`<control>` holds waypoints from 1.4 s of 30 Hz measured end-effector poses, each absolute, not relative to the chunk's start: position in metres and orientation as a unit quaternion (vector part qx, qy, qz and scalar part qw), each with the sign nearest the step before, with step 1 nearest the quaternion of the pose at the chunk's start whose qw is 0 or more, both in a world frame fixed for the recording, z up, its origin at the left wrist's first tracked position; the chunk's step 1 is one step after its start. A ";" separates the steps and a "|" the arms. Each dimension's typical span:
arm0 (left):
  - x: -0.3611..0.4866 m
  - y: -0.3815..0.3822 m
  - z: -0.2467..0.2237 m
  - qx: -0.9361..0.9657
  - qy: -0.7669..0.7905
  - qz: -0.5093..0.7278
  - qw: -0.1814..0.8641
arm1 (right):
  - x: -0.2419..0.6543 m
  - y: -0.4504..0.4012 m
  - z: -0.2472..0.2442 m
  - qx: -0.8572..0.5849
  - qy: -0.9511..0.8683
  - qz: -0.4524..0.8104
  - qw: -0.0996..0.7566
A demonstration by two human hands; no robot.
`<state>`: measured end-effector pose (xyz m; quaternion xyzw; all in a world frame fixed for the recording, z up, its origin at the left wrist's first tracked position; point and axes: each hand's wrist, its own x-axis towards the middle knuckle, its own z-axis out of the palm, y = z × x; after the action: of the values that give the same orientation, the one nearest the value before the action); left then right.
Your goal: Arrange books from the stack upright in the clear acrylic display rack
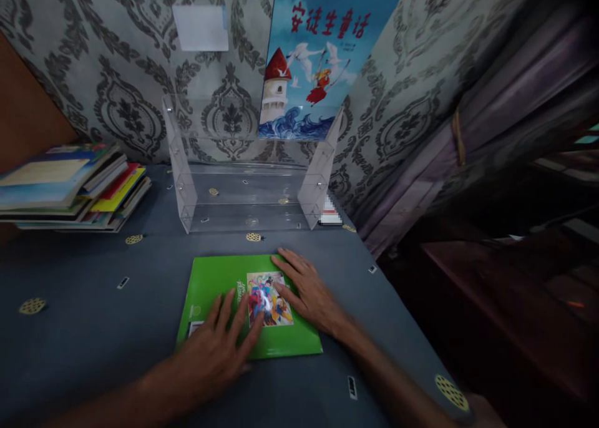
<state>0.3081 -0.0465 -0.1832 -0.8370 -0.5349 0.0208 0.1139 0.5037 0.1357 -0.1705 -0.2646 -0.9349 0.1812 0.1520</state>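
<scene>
A green book with a colourful picture on its cover lies flat on the dark table. My left hand rests over its near left part, fingers spread and stretched toward the picture. At the book's right side my right hand lies with its fingers apart, the tips on the cover and near its far edge. Neither hand grips the book. Behind it stands a clear acrylic rack. One blue book with a red-roofed tower on its cover leans upright at the rack's right end.
To the left sits a stack of books and booklets. Patterned wallpaper covers the wall behind, with a white card on it. A tied purple curtain hangs at the right, beyond the table's right edge.
</scene>
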 end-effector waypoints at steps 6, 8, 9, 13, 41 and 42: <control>0.312 -0.053 -0.177 -0.842 -0.518 0.032 0.148 | 0.506 0.139 -0.172 -0.258 -0.926 0.214 0.172; 0.309 -0.051 -0.165 -0.853 -0.502 0.047 0.136 | 0.507 0.141 -0.170 -0.258 -0.919 0.243 0.175; 0.307 -0.048 -0.158 -0.858 -0.493 0.051 0.133 | 0.508 0.143 -0.168 -0.258 -0.913 0.262 0.175; 0.299 -0.039 -0.116 -0.871 -0.469 0.019 0.145 | 0.512 0.149 -0.158 -0.252 -0.866 0.385 0.194; 0.240 0.018 -0.015 -0.691 -0.647 -0.322 0.005 | 0.469 0.139 -0.158 -0.239 -0.367 0.807 0.395; 0.238 0.017 -0.017 -0.683 -0.648 -0.337 0.002 | 0.466 0.138 -0.157 -0.234 -0.383 0.806 0.387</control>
<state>0.2381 0.0168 -0.0168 -0.6825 -0.6485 -0.3371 0.0019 0.4656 0.1376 -0.1568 -0.2340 -0.3832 0.8055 0.3866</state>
